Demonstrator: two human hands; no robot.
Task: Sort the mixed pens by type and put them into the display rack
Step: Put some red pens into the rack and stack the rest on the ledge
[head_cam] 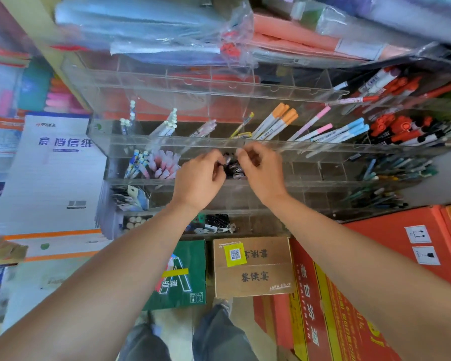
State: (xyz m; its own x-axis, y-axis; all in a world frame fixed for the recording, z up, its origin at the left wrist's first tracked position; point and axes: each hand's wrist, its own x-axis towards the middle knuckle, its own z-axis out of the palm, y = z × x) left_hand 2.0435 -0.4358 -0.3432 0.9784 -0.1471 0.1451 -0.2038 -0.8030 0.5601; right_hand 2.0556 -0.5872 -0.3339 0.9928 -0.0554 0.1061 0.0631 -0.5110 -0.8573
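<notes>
Pens first: the dark pens (232, 166) are dead centre of frame, in a middle slot of the rack (167, 142), second tier from the top, right btwn your two hands.

Grip: your left hand (201, 178) comes in from lower left and your right hand (262, 170) from lower right. Both have fingers curled in, pinching the same bunch from opp. sides. Neither hand is free.

Key relation: the bunch sits straight btwn your fingertips and touches both, so neither hand is clearly nearer. Its near ends face you, and the long axis seems to run up-frame and away, down into the slot. Your fingers cover most of the barrels, so can't tell the exact tilt.

Neighbours:
- Pink pens (164, 165) are in the slot just left of your left fingers.
- Orange-capped pens (281, 117) are one tier up, to the upper right of your right hand and well apart from the bunch.

Judgement: you're prob. seating or squaring the bunch in its slot. The next move wants a push along that long axis, not sideways. Drift left and you may knock into the pink pens. If one hand lets go early, the bunch could fan out, so keep both pinches even till it sits.
</notes>
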